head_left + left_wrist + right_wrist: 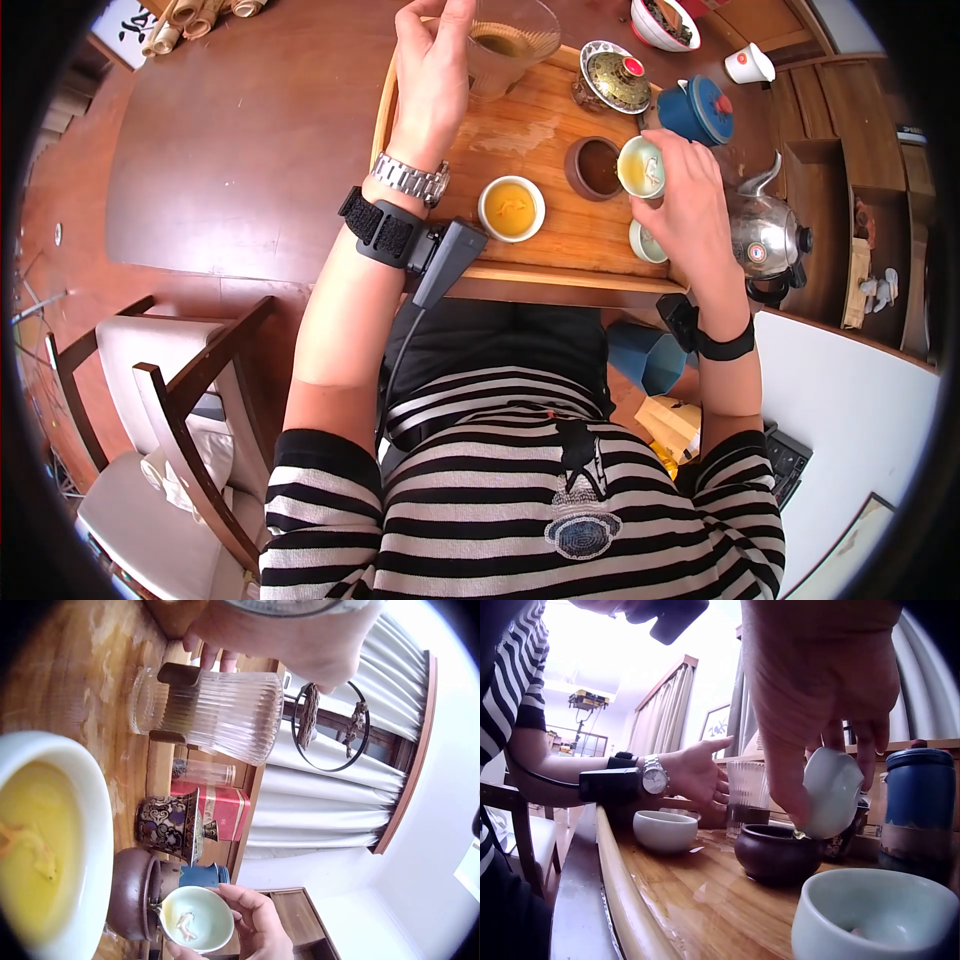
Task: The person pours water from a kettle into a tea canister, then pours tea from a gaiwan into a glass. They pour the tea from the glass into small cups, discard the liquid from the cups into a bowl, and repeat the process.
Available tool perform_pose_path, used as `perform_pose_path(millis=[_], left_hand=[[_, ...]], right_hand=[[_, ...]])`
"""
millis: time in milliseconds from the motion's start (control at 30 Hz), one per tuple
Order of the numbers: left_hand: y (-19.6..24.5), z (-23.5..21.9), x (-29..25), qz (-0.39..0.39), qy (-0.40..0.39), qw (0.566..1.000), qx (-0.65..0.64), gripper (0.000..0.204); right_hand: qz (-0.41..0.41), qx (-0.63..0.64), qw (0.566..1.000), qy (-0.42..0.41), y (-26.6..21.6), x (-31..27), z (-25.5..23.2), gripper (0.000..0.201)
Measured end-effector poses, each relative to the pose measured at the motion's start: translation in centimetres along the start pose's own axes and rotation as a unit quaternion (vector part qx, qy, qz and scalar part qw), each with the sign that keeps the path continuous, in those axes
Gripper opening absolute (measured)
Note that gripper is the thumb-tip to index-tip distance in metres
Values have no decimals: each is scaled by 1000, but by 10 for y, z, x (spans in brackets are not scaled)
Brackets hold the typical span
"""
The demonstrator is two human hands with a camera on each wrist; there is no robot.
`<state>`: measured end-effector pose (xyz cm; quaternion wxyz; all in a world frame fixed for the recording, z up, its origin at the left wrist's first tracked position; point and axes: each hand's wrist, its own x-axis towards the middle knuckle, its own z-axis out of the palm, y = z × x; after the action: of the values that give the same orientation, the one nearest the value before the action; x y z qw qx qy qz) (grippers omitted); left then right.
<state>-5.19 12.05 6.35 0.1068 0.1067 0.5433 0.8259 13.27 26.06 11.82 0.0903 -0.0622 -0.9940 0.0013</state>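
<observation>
My right hand (695, 200) pinches a pale green teacup (655, 168) by its rim and side. The cup tips over a dark brown round bowl (776, 859), with a little yellow tea at its lip. Inside the cup is a small fish figure (186, 925). My left hand (435, 85) is beside a ribbed glass pitcher (240, 712), its fingers extended along it in the right wrist view. The pitcher stands upright with tea in the bottom. Nearer me, a white teacup (541, 212) contains yellow tea, and another pale green cup (810, 930) stands below my right hand.
Everything stands on or around a wooden tea tray (560, 250). A patterned lidded bowl (615, 80), a blue canister (688, 110) and a steel kettle (765, 235) are at the right. A paper cup (750, 65) lies behind them. One chair (165, 370) is at the left.
</observation>
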Motion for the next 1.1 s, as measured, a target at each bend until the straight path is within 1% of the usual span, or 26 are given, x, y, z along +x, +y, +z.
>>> perform_pose_path(millis=[100, 167, 200, 267, 333, 367, 433, 533, 633, 700, 767, 800, 833, 867, 900, 933, 1000, 1033, 1100], left_hand=[[1, 0, 0, -1, -1, 1000, -3, 43], [2, 0, -1, -6, -1, 1000, -6, 44], [3, 0, -1, -10, -3, 1000, -8, 44], [2, 0, -1, -14, -5, 1000, -11, 44], [0, 0, 0, 24, 4, 1000, 10, 45], [0, 0, 0, 23, 5, 1000, 10, 45], [3, -1, -1, 5, -6, 1000, 8, 45], [3, -1, -1, -4, -9, 1000, 5, 45], [1, -1, 1, 15, -3, 1000, 7, 45], [1, -1, 0, 13, -3, 1000, 6, 45], [3, -2, -1, 12, -1, 1000, 4, 45], [5, -2, -2, 3, -3, 1000, 19, 45], [6, -2, -2, -7, -6, 999, 34, 45], [6, -2, -2, -7, -6, 999, 34, 45], [5, -2, -1, -1, -3, 999, 33, 45], [4, -1, -1, 4, -2, 1000, 31, 45], [2, -1, 1, 3, -2, 1000, 13, 46], [1, -1, 1, 2, -2, 1000, -6, 46], [1, -1, 0, 1, -5, 1000, -16, 46]], right_hand=[[-21, -26, 999, -9, -4, 1, 0, 52], [-54, -60, 997, -10, -7, 1, 0, 53], [-54, -60, 997, -11, -8, 1, 0, 53], [-69, -78, 994, -14, -11, 2, 0, 49], [-82, -95, 992, -17, -13, 2, 2, 46], [-94, -113, 989, -20, -14, 2, 2, 44], [-101, -118, 988, -24, -16, 2, 2, 41], [-112, -133, 985, -26, -20, 2, 3, 39], [-116, -146, 982, -21, -19, 1, 5, 40], [-117, -150, 982, -17, -18, 1, 3, 42], [-49, -93, 994, 5, -16, 1, -4, 47], [-50, -91, 995, 5, -14, -1, -5, 47], [4, 3, 1000, 13, -12, -4, -6, 50], [58, 96, 993, 22, -12, -7, -7, 53], [122, 205, 971, -6, -18, -8, -12, 53], [122, 205, 971, -6, -22, -13, -13, 53], [124, 252, 958, -60, -28, -22, -13, 52], [113, 254, 959, -60, -32, -27, -8, 53], [116, 260, 957, -59, -37, -33, 2, 53]])
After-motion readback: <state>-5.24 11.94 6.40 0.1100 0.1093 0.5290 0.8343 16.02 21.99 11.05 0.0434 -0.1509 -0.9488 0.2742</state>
